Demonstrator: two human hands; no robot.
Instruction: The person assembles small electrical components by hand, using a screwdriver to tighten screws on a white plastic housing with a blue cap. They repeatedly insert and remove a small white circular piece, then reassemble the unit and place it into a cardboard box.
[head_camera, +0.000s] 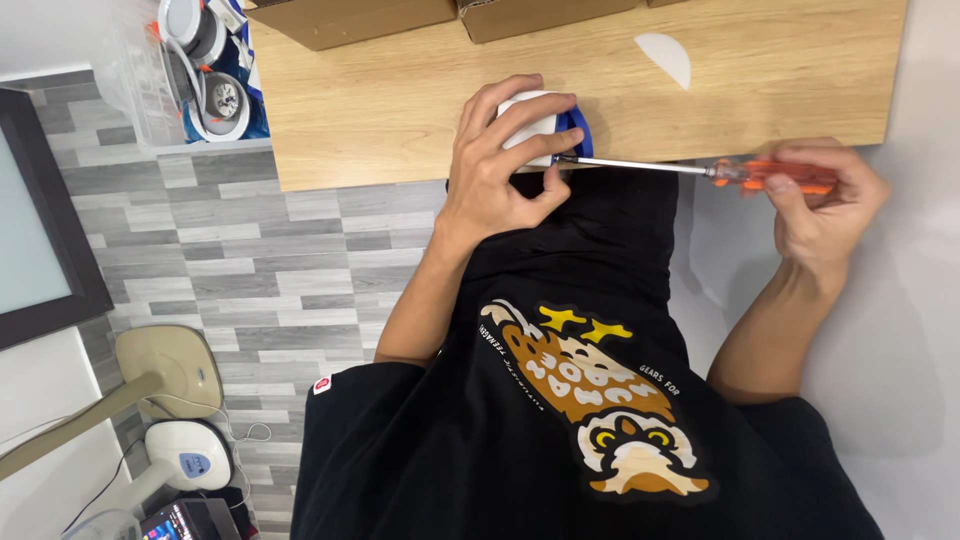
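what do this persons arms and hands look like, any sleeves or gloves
Both hands are bare: no gloves, rings or watch show on the left hand or the right hand. Both forearms are uncovered. The black T-shirt has short sleeves, with a small red and white tag at the left sleeve's hem.

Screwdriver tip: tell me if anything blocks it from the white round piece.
Nothing visible does. The screwdriver, held by the right hand, runs straight to the white round piece, which the left hand clamps at the table edge; the thumb sits just below the shaft.
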